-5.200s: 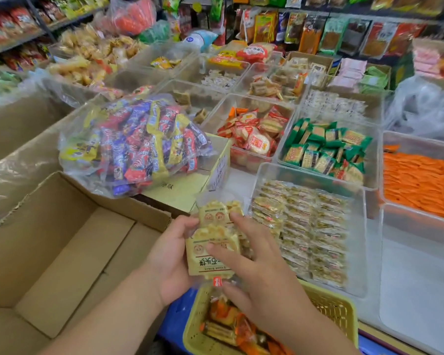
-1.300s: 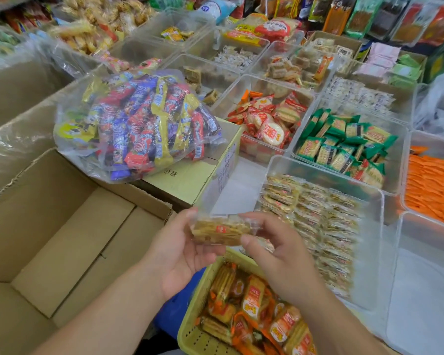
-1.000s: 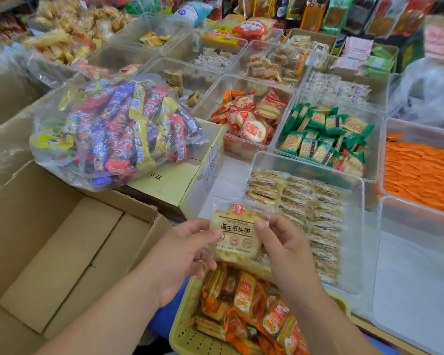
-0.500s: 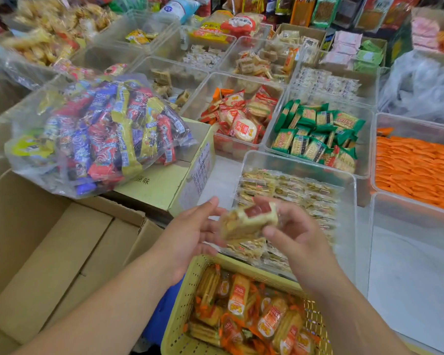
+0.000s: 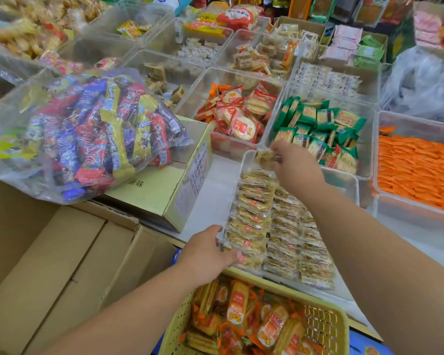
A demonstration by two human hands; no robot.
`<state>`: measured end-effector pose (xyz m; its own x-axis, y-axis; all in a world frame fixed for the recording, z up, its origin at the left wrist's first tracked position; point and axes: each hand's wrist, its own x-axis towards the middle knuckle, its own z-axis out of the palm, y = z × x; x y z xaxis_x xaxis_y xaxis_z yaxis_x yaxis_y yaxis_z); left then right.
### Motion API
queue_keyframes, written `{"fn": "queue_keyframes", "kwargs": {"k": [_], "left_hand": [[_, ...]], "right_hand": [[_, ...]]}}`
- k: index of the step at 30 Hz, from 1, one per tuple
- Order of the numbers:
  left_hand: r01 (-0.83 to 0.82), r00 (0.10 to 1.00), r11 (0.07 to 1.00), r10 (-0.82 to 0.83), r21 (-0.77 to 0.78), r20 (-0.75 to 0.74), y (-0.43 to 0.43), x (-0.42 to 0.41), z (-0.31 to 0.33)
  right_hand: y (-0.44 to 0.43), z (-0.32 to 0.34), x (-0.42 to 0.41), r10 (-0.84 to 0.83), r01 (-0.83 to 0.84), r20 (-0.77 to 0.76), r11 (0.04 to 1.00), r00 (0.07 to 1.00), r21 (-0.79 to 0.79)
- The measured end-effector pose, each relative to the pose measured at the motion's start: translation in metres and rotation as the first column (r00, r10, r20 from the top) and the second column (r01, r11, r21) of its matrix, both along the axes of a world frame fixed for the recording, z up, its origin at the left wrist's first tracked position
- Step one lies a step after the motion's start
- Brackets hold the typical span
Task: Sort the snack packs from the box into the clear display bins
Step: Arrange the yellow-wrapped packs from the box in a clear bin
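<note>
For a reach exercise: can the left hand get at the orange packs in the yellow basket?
Probably yes: the left hand rests at the clear bin corner, just beside the uncovered yellow basket.

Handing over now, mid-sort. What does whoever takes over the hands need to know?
Right hand pinches one pale snack pack over the far end of the clear bin.
Left hand rests open at that bin's near-left corner.
Done: the bin holds rows of matching packs.
To do: set this pack down; orange packs wait in the yellow basket.
The cardboard box shows no packs where visible.
</note>
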<state>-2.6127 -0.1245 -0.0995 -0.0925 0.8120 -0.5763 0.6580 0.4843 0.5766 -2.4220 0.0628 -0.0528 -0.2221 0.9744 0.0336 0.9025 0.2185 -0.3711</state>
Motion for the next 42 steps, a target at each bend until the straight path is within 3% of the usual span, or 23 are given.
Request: {"fn": "queue_keyframes", "kwargs": {"k": [4, 12, 18, 24, 32, 37, 39, 42], "left_hand": [[0.007, 1.0, 1.0, -0.007, 0.0, 0.021, -0.004, -0.003, -0.004], [-0.008, 0.994, 1.0, 0.011, -0.03, 0.106, -0.008, -0.009, -0.003], [-0.032, 0.998, 0.999, 0.032, -0.005, 0.063, -0.007, -0.007, -0.008], [-0.031, 0.999, 1.0, 0.031, 0.0, 0.034, -0.007, -0.005, -0.009], [-0.019, 1.0, 1.0, 0.019, -0.003, 0.003, -0.007, -0.003, -0.009], [0.031, 0.999, 1.0, -0.031, -0.003, -0.016, -0.011, -0.005, -0.003], [0.046, 0.999, 0.999, -0.046, 0.006, 0.0, -0.016, -0.008, 0.002], [0.05, 0.998, 0.994, -0.047, 0.095, -0.041, -0.029, -0.015, 0.01]], "right_hand": [[0.009, -0.019, -0.018, 0.142, -0.094, 0.167, 0.959, 0.976, -0.266], [0.021, -0.037, -0.013, 0.237, -0.21, 0.007, 0.874, 0.971, -0.438], [0.017, -0.04, -0.008, 0.246, -0.237, -0.037, 0.862, 0.968, -0.448], [0.004, -0.051, -0.013, 0.282, -0.232, 0.053, 0.871, 0.958, -0.433], [0.005, -0.06, -0.009, 0.253, -0.216, 0.03, 0.876, 0.967, -0.432], [0.001, -0.052, -0.01, 0.255, -0.179, 0.137, 0.893, 0.957, -0.413], [-0.009, -0.04, -0.01, 0.196, -0.147, 0.1, 0.919, 0.975, -0.366], [-0.046, -0.017, -0.002, 0.1, -0.103, -0.024, 0.979, 0.995, -0.177]]}}
